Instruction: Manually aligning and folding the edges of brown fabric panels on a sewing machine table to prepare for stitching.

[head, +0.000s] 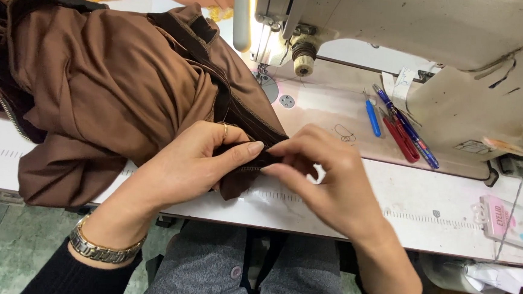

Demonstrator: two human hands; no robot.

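Both hands, left hand (197,161) & right hand (320,175), pinched the dark edge of the brown garment (114,89) at the table's (426,217) front edge, just before the sewing machine (414,29). Pens (404,134) lay right of the garment, w/ a pink packet (511,223) further right.

Both hands, left hand (197,161) & right hand (326,175), pinch brown fabric (114,83) edge.

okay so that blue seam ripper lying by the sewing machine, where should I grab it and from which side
Pinch the blue seam ripper around the middle of its handle, coming straight down from above. It lies flat on the sewing table, with open space on its left; the red clippers and blue pen crowd its right, and the machine arm overhangs behind.
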